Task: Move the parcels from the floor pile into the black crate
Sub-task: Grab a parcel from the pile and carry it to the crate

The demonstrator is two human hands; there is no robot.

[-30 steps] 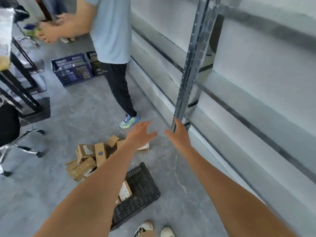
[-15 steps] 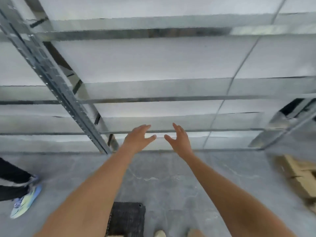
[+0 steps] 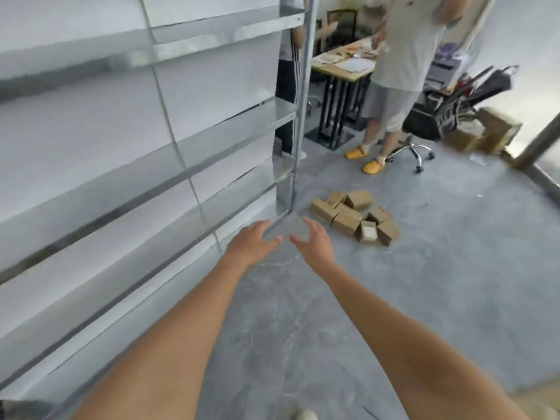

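Note:
A pile of several brown cardboard parcels (image 3: 354, 218) lies on the grey floor, just right of the metal rack's corner post. My left hand (image 3: 251, 239) and my right hand (image 3: 313, 242) are stretched out in front of me, side by side, fingers spread and empty. Both hover above the floor short of the pile, the right hand nearer to it. The black crate is out of view.
A tall metal shelving rack (image 3: 151, 165) fills the left side. A person in yellow slippers (image 3: 391, 77) stands by a desk (image 3: 342, 71) and a black office chair (image 3: 439, 116) beyond the pile. Larger cartons (image 3: 485, 131) sit at far right near a dark post (image 3: 536, 144).
My view has swung right, from the first parcel pile and black crate, past the rack, to another parcel pile. My hands stay outstretched, open and empty.

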